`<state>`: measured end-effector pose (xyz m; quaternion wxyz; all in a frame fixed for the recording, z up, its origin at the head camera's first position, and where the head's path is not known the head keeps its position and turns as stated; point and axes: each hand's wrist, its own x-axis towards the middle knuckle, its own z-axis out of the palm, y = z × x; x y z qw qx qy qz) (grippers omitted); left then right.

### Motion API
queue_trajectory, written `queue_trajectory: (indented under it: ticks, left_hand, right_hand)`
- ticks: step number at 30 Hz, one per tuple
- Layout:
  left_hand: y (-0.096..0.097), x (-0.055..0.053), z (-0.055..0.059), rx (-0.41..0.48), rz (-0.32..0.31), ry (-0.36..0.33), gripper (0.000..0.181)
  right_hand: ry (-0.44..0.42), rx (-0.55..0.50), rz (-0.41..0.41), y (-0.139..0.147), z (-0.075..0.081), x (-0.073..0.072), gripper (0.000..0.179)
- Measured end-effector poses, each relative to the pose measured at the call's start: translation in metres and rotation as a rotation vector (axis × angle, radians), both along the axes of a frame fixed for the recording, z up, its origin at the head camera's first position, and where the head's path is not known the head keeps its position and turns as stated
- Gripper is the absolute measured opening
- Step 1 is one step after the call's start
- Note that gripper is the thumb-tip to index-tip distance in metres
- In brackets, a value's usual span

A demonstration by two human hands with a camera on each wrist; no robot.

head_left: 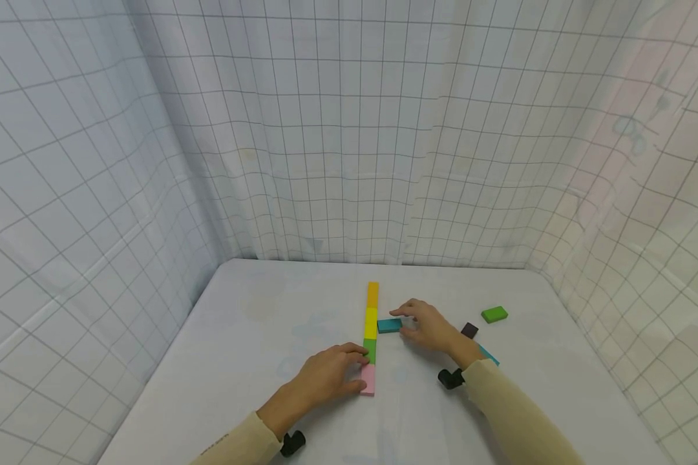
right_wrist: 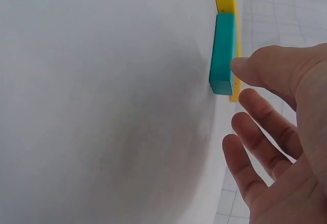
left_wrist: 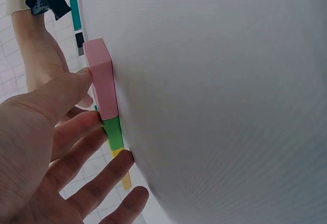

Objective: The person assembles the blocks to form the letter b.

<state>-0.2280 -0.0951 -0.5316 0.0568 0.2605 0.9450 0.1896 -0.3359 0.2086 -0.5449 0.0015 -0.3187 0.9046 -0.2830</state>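
Note:
A straight row of blocks runs away from me: pink (head_left: 369, 381), green (head_left: 371, 350), yellow (head_left: 371, 323) and orange-yellow (head_left: 373, 295). Beside the yellow block, at its right, a teal block (head_left: 389, 326) lies crosswise with one end against the row. My left hand (head_left: 328, 374) is at the row's near left side. Its thumb tip rests at the pink block (left_wrist: 103, 88) and its fingers, spread and relaxed, reach the green one. At the teal block's right end is my right hand (head_left: 429, 328), thumb tip right at the block (right_wrist: 223, 50) and fingers loosely extended.
A bright green block (head_left: 494, 314) lies on the right of the white table (head_left: 256, 323). Nearer my right forearm are a dark block (head_left: 469, 330) and a blue block (head_left: 488, 354) partly hidden by the arm. Gridded white cloth (head_left: 349, 161) surrounds the table's back and sides.

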Motion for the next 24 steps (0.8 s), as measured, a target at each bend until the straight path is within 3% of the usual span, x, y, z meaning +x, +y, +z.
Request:
queue_trajectory:
  ticks: [1, 9, 24]
  left_hand:
    - [0.000, 0.000, 0.000, -0.002, 0.002, -0.001, 0.050]
    - [0.001, 0.001, 0.002, -0.008, 0.016, -0.016, 0.051]
    - [-0.001, 0.002, -0.001, 0.006, 0.007, -0.001, 0.050]
  right_hand:
    - [-0.026, 0.015, -0.034, -0.002, 0.008, 0.006, 0.044]
    - [-0.048, 0.068, -0.118, 0.012, 0.012, 0.011, 0.044]
    - [0.020, 0.049, -0.153, 0.053, 0.018, 0.027, 0.044]
